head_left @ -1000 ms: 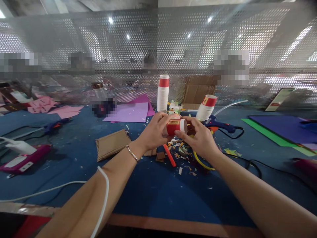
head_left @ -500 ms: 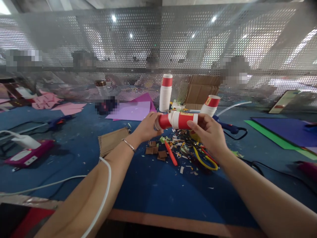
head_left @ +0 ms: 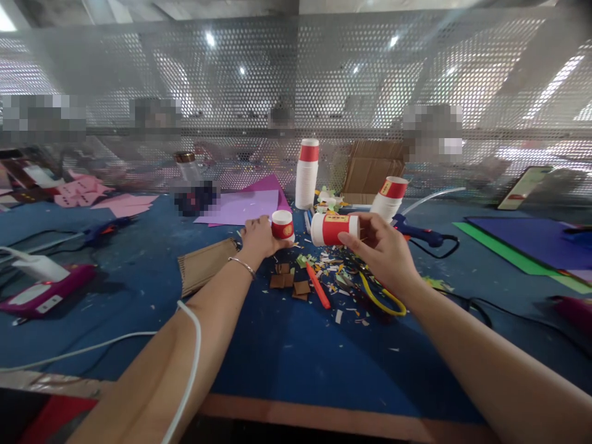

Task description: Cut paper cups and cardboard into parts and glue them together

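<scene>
My left hand [head_left: 259, 237] is closed around a red and white paper cup [head_left: 282, 225], which is upside down with its base up. My right hand [head_left: 386, 246] grips a second red and white paper cup [head_left: 335, 229], tipped on its side; whether more cups are nested in it I cannot tell. A gap separates the two. Below them on the blue table [head_left: 287, 345] lie paper scraps [head_left: 340, 271], small brown cardboard squares [head_left: 283, 280], an orange pen-like tool [head_left: 318, 285] and a yellow-handled tool [head_left: 382, 299], probably scissors.
Behind stand a tall cup stack [head_left: 306, 185] and a shorter one [head_left: 387, 203] beside a blue glue gun [head_left: 423, 234]. Purple paper [head_left: 245, 206] and corrugated cardboard [head_left: 206, 265] lie left. A white cable [head_left: 192, 370] crosses my left forearm. A purple power strip [head_left: 50, 296] sits far left.
The two cups, end to end before, have come apart. My left hand has moved slightly left and its cup has turned upright with the base up; the right cup stays sideways.
</scene>
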The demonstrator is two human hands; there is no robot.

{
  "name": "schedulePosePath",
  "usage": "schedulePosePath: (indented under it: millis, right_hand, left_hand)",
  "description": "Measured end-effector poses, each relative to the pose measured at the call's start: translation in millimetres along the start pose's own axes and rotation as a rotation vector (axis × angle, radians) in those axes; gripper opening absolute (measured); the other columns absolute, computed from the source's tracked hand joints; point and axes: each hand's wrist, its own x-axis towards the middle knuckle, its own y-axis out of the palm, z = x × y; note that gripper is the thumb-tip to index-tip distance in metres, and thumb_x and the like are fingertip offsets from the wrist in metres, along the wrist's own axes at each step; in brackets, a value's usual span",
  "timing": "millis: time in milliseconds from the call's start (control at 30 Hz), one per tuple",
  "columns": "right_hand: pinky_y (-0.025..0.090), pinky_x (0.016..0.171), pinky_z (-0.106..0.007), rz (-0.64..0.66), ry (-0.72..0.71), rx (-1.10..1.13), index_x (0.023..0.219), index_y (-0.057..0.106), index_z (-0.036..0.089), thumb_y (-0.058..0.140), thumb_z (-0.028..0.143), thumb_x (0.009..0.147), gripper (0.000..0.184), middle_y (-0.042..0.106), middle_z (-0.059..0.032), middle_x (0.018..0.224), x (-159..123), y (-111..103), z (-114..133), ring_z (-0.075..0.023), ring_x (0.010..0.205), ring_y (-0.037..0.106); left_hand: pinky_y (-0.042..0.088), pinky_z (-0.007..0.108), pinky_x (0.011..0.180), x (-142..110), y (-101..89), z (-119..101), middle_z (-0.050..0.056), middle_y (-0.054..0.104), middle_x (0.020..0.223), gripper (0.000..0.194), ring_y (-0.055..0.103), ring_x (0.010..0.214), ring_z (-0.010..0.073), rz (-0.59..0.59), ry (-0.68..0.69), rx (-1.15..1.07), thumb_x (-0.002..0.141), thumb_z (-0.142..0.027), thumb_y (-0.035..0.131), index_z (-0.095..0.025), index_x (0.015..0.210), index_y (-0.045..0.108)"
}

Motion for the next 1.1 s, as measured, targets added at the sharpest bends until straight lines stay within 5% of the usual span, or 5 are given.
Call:
schedulePosePath:
  millis: [167,367,500,700,1100]
  right_hand:
    - [0.055,0.073,-0.037,0.052,0.004,0.109,0.111,0.059,0.019,0.068,0.043,0.082,0.039,0.072,-0.0097,0.103,1.1,-2.2,4.6,-0.0214,0.084,0.067]
    - [0.054,0.067,-0.033,0.117,0.054,0.271,0.108,0.06,0.018,0.068,0.051,0.08,0.044,0.071,-0.0103,0.104,0.7,-5.2,16.7,-0.0214,0.087,0.067]
    - [0.051,0.062,-0.031,0.254,0.089,0.192,0.104,0.061,0.018,0.06,0.057,0.085,0.044,0.071,-0.0068,0.087,4.4,-17.6,18.8,-0.0178,0.072,0.065]
    - [0.043,0.061,-0.031,0.622,0.009,-0.63,0.079,0.065,0.018,0.06,0.03,0.086,0.015,0.069,-0.0061,0.076,3.9,-41.1,18.6,-0.018,0.067,0.062]
    - [0.035,0.056,-0.029,0.826,0.064,-0.914,0.078,0.063,0.018,0.055,0.011,0.076,0.012,0.071,-0.0076,0.08,-4.4,-45.6,16.7,-0.0193,0.068,0.063]
  left_hand:
    - [0.039,0.051,0.106,-14.8,-25.0,-36.5,0.02,0.05,0.142,0.069,0.045,0.131,0.0377,-0.055,0.159,-0.386,0.078,-0.049,0.072,-0.018,0.133,0.046]
    - [0.055,0.039,0.072,-48.2,-24.5,-78.8,0.01,0.067,0.108,0.043,0.065,0.096,0.0276,0.604,0.101,-1.066,0.071,-0.035,0.082,-0.023,0.107,0.062]
    - [0.051,0.032,0.066,-53.8,-30.5,-79.7,0.005,0.069,0.095,0.038,0.065,0.085,0.0211,0.437,0.014,-1.271,0.064,-0.027,0.087,-0.021,0.096,0.066]
    - [0.043,0.028,0.057,-65.1,-21.6,-66.1,0.006,0.069,0.091,0.041,0.06,0.08,0.0198,0.152,-0.127,-1.279,0.069,-0.045,0.082,-0.022,0.1,0.069]
    - [0.05,0.029,0.061,-66.5,-15.8,-57.9,0.005,0.067,0.086,0.04,0.062,0.076,0.019,0.167,-0.088,-1.287,0.062,-0.028,0.088,-0.018,0.089,0.061]
